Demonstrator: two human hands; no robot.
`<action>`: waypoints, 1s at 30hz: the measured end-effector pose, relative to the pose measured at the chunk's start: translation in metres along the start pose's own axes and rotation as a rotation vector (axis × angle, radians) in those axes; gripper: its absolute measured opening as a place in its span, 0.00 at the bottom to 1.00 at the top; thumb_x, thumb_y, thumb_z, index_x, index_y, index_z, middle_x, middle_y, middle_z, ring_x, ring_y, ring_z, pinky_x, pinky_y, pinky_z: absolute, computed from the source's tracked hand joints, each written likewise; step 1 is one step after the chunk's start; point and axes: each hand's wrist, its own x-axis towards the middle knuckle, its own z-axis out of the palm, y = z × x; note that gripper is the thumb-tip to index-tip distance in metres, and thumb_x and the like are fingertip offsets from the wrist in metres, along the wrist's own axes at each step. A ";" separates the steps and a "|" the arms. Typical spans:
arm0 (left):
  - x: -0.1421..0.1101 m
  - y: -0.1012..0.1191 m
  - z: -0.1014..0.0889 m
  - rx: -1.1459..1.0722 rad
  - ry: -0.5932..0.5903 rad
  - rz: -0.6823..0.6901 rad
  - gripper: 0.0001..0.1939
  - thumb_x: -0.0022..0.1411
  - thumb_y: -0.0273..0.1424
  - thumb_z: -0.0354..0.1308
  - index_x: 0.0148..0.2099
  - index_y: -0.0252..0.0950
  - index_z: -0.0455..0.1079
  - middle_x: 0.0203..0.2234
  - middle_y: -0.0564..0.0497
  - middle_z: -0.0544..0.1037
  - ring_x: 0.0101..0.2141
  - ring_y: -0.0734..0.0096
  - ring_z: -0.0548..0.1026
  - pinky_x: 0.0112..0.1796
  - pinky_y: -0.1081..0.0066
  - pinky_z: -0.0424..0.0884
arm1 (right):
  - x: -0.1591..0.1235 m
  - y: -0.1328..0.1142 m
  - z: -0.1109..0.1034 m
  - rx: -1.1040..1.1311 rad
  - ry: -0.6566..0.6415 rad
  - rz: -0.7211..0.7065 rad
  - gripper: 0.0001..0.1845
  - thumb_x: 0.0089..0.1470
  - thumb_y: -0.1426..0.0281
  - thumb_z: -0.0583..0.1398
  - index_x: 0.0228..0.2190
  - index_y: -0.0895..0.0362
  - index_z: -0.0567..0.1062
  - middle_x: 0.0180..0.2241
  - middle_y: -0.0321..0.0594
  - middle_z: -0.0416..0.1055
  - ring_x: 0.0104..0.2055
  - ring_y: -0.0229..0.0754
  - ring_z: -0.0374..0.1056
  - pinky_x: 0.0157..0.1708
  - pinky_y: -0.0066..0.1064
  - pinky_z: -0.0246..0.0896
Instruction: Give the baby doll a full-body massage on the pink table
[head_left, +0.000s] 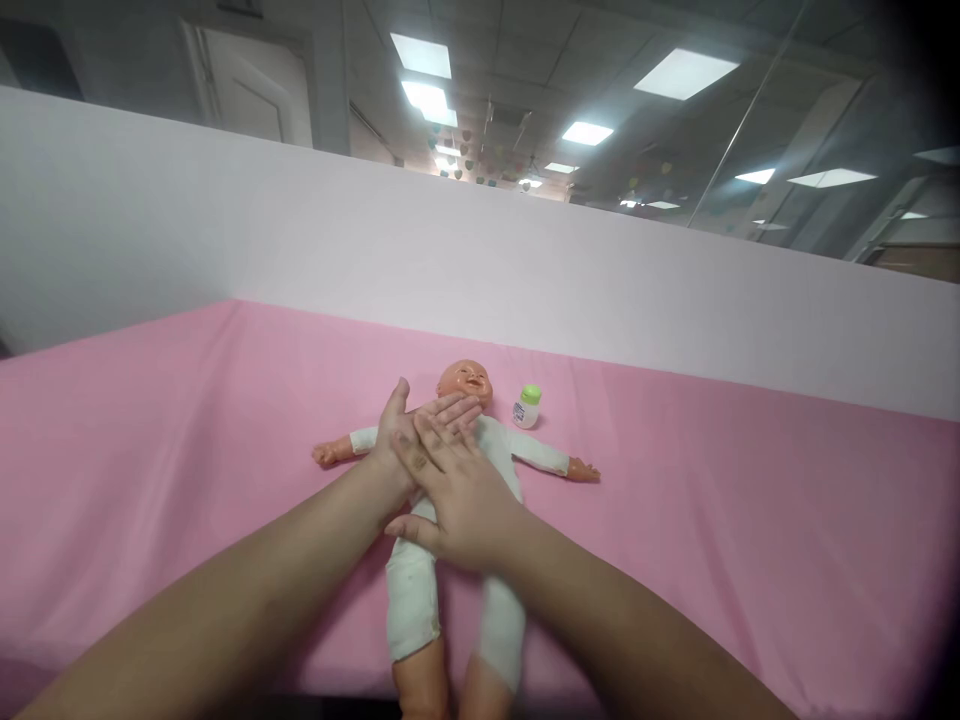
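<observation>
A baby doll (501, 455) in a white cloth suit lies on its back, arms spread and head toward the wall. Above its chest my left hand (399, 437) is turned palm up with the fingers stretched out. My right hand (466, 495) lies palm down across the left palm, its fingers extended and the thumb apart. Both hands hide much of the doll's trunk. I see nothing held between the palms. Beside the doll's head, to the right, stands a small white bottle (527, 408) with a green cap.
A pink sheet (697, 500) with some creases covers the table under the doll. Behind it rises a white wall (480, 260), topped by glass (600, 90) that shows ceiling lights. The table's front edge runs below the doll's legs.
</observation>
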 end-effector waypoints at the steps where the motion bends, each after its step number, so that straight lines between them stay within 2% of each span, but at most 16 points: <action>1: 0.000 0.000 0.001 0.005 0.015 -0.009 0.52 0.64 0.64 0.47 0.71 0.24 0.57 0.64 0.28 0.68 0.65 0.47 0.68 0.63 0.55 0.64 | 0.000 0.002 0.000 0.007 -0.004 0.027 0.51 0.64 0.42 0.55 0.74 0.52 0.41 0.76 0.48 0.36 0.77 0.57 0.32 0.74 0.58 0.25; 4: -0.002 0.003 0.006 0.031 0.079 0.012 0.46 0.67 0.62 0.45 0.66 0.24 0.65 0.60 0.28 0.73 0.60 0.46 0.74 0.58 0.54 0.71 | 0.001 0.007 -0.001 0.035 -0.011 0.082 0.52 0.64 0.43 0.55 0.74 0.57 0.43 0.75 0.50 0.40 0.77 0.56 0.34 0.74 0.57 0.26; 7: 0.000 0.004 0.009 0.141 0.183 0.117 0.40 0.68 0.59 0.44 0.56 0.26 0.72 0.51 0.30 0.79 0.51 0.49 0.80 0.52 0.56 0.75 | 0.003 0.011 -0.003 0.077 0.034 0.145 0.47 0.63 0.45 0.57 0.71 0.60 0.55 0.72 0.52 0.51 0.75 0.57 0.45 0.73 0.55 0.35; 10: 0.005 0.000 -0.002 0.466 0.252 0.307 0.32 0.66 0.57 0.54 0.47 0.31 0.76 0.42 0.37 0.82 0.43 0.55 0.81 0.48 0.60 0.76 | 0.003 0.019 -0.007 0.168 0.098 0.155 0.25 0.67 0.56 0.58 0.58 0.55 0.75 0.60 0.47 0.73 0.64 0.51 0.66 0.66 0.48 0.56; 11: 0.006 -0.002 -0.008 0.621 0.246 0.373 0.29 0.65 0.55 0.57 0.46 0.32 0.76 0.41 0.40 0.82 0.43 0.56 0.80 0.48 0.60 0.75 | 0.000 0.023 -0.008 0.206 0.116 0.137 0.18 0.67 0.60 0.57 0.53 0.54 0.78 0.55 0.43 0.77 0.59 0.48 0.71 0.62 0.44 0.62; 13: 0.005 -0.006 -0.023 0.964 0.191 0.478 0.23 0.64 0.51 0.61 0.48 0.36 0.77 0.43 0.43 0.82 0.46 0.54 0.79 0.52 0.57 0.73 | -0.012 0.036 -0.010 0.252 0.166 0.077 0.15 0.67 0.64 0.57 0.50 0.52 0.79 0.52 0.41 0.79 0.55 0.45 0.74 0.58 0.40 0.67; 16: 0.000 -0.006 -0.046 1.396 0.110 0.559 0.24 0.65 0.47 0.61 0.58 0.40 0.76 0.55 0.41 0.78 0.58 0.46 0.72 0.63 0.49 0.61 | -0.043 0.060 -0.010 0.191 0.219 -0.056 0.24 0.64 0.61 0.59 0.58 0.55 0.74 0.60 0.46 0.73 0.65 0.50 0.66 0.65 0.46 0.60; 18: -0.003 -0.003 -0.056 1.529 0.077 0.566 0.27 0.65 0.46 0.61 0.62 0.39 0.73 0.61 0.40 0.73 0.63 0.44 0.66 0.67 0.48 0.53 | -0.063 0.070 -0.009 0.148 0.146 -0.114 0.29 0.65 0.58 0.58 0.63 0.55 0.69 0.66 0.48 0.65 0.70 0.51 0.58 0.68 0.49 0.55; 21: -0.004 0.004 -0.063 1.524 0.038 0.494 0.30 0.65 0.45 0.62 0.65 0.38 0.72 0.64 0.41 0.71 0.65 0.43 0.64 0.69 0.50 0.49 | -0.075 0.068 -0.012 0.140 0.015 -0.171 0.31 0.67 0.55 0.55 0.66 0.55 0.66 0.70 0.46 0.58 0.75 0.51 0.49 0.72 0.52 0.44; 25: -0.007 0.011 -0.065 1.487 -0.042 0.431 0.32 0.65 0.45 0.63 0.68 0.40 0.69 0.67 0.44 0.67 0.68 0.45 0.60 0.70 0.52 0.46 | -0.067 0.045 -0.020 0.187 -0.140 -0.299 0.32 0.69 0.54 0.51 0.67 0.57 0.63 0.71 0.46 0.57 0.76 0.48 0.44 0.75 0.51 0.30; 27: -0.010 0.012 -0.067 1.532 -0.100 0.400 0.36 0.65 0.45 0.64 0.71 0.40 0.64 0.70 0.45 0.62 0.70 0.46 0.56 0.70 0.51 0.44 | -0.063 0.037 -0.022 0.211 -0.197 -0.336 0.35 0.70 0.51 0.51 0.68 0.58 0.61 0.71 0.47 0.55 0.76 0.48 0.43 0.75 0.50 0.27; 30: -0.013 0.012 -0.071 1.641 -0.163 0.374 0.41 0.65 0.46 0.63 0.74 0.39 0.57 0.72 0.44 0.55 0.72 0.44 0.52 0.70 0.49 0.45 | -0.062 0.041 -0.021 0.224 -0.206 -0.286 0.43 0.67 0.45 0.51 0.71 0.58 0.54 0.73 0.48 0.50 0.77 0.50 0.40 0.74 0.52 0.26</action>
